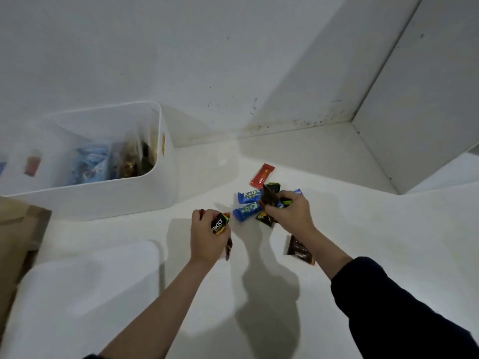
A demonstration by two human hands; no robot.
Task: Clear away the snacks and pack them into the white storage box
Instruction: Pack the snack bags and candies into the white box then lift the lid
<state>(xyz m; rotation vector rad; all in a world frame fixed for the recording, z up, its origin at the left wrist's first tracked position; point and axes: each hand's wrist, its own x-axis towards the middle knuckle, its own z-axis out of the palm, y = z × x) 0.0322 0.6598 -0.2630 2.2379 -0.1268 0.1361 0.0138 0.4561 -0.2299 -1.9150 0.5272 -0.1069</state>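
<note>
White box (166, 187) rim left; both hands (207, 237) gripping snacks (248, 203)

Glossy foil wrappers (249, 197), matt plastic box (166, 141)

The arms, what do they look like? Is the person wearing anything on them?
Both hands are bare: no gloves, rings or watch show on the left hand or the right hand. The forearms are bare too. A dark sleeve, navy or black, is pushed up the right arm. Only a sliver of dark cloth shows on the left arm at the bottom edge.
</note>
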